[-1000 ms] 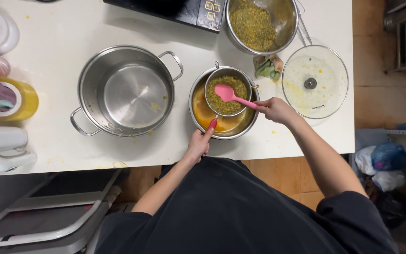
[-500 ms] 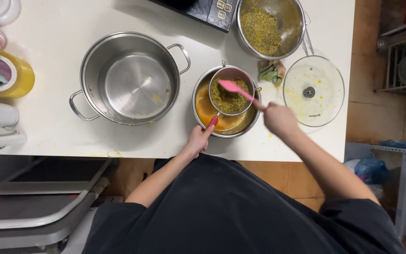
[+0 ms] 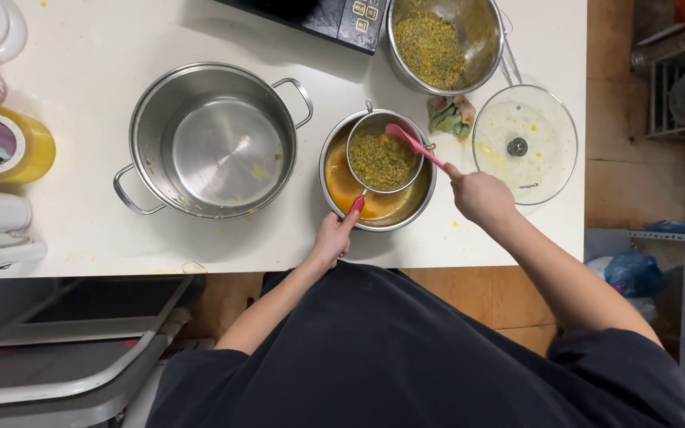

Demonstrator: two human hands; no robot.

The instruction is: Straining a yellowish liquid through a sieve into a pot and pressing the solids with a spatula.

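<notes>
Strainer (image 3: pixel 382 158) full of greenish-yellow seedy pulp is sitting inside a steel bowl (image 3: pixel 334 186) of orange juice, near the front edge of the white worktop (image 3: pixel 81 238). My left hand (image 3: pixel 333 238) has its fingers pinched narrow around the strainer's red-tipped handle, down at the bowl's near rim. My right hand (image 3: pixel 481 196) is wrapped shut on the handle of a pink spatula (image 3: pixel 407 140), whose blade rests on the pulp at the strainer's far right side.

Handling-wise, I'd guess the strainer is light but top-heavy once loaded with wet pulp, and the mesh looks thin enough to dent, so the handle is the only sane place to hold it. The juice probably makes everything slippery, bowl rim included. The spatula looks soft and bendy at the blade, stiffer along the shaft, so gripping well back like this seems right.

Other stuff around: a big empty stockpot (image 3: pixel 212 143) to the left, a second bowl of pulp (image 3: pixel 438 43) further back, a glass lid (image 3: pixel 526 144) lying flat on the right, and some green scraps (image 3: pixel 447 117) between them.
</notes>
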